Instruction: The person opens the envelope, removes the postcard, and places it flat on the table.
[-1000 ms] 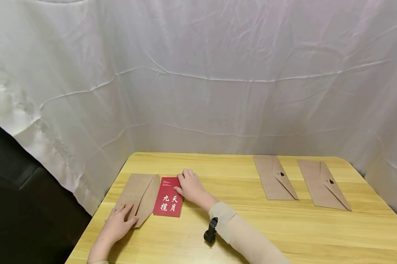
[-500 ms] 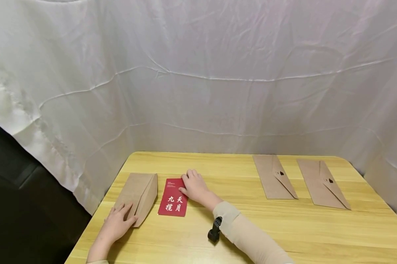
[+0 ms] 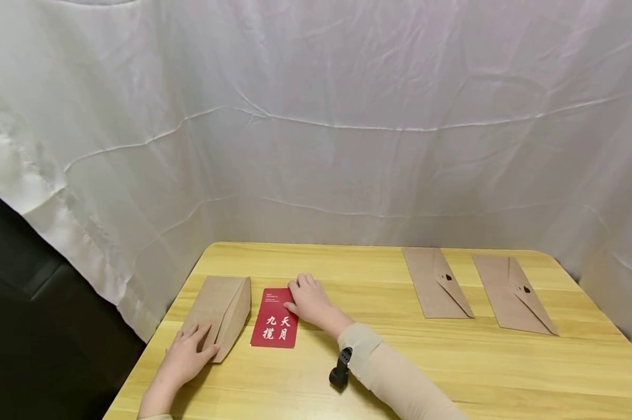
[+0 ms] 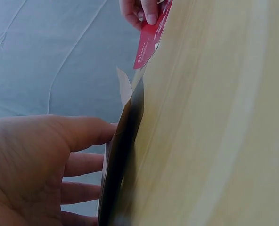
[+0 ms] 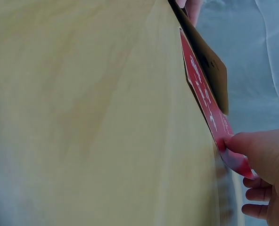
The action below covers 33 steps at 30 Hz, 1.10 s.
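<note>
On the table's left side, a brown kraft envelope (image 3: 218, 306) lies with its right-hand flap raised. My left hand (image 3: 187, 356) rests on its near part with the fingers extended; in the left wrist view the thumb touches the envelope's edge (image 4: 125, 125). Just right of the envelope is a red card (image 3: 275, 318) with white Chinese characters. My right hand (image 3: 311, 300) pinches the card's far right corner, and the right wrist view has the thumb on its printed face, with the red card (image 5: 203, 94) bending there.
Two more kraft envelopes, one nearer the middle (image 3: 436, 286) and one farther right (image 3: 515, 294), lie on the wooden table (image 3: 379, 356), each with a small dark mark. Pale curtains (image 3: 316, 146) hang behind. A black wrist camera (image 3: 340, 368) sits on the right sleeve.
The red card has slid right with my right hand, away from the envelope. The envelope's right flap has lifted. My left hand has stayed in place.
</note>
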Available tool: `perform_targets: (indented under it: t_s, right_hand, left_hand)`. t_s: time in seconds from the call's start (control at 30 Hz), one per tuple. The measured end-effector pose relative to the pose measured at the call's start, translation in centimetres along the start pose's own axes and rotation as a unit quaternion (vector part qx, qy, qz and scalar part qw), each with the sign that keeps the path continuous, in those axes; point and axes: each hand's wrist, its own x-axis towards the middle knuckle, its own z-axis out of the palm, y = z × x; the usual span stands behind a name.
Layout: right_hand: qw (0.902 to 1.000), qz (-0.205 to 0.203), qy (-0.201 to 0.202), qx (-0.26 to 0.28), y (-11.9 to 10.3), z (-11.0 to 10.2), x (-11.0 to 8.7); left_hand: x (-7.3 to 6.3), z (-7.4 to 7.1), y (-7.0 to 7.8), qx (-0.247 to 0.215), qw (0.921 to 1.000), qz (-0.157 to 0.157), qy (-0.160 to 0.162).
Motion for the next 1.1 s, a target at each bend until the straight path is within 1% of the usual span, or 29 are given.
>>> perform_targets:
  t_s: [0.33, 0.83, 1.1]
  right_hand:
    - [0.9998, 0.012, -0.010, 0.015, -0.8, 0.6, 0.4]
    - [0.9986, 0.036, -0.035, 0.012, -1.3, 0.6, 0.0]
    - [0.9984, 0.047, -0.031, 0.000, -1.5, 0.6, -0.2]
  left_hand:
    - [0.0, 0.0, -0.1, -0.003, 1.0000, 0.001, 0.004]
    - [-0.1, 0.1, -0.1, -0.008, 1.0000, 0.000, 0.003]
    - [-0.1, 0.1, -0.1, -0.009, 1.0000, 0.000, 0.002]
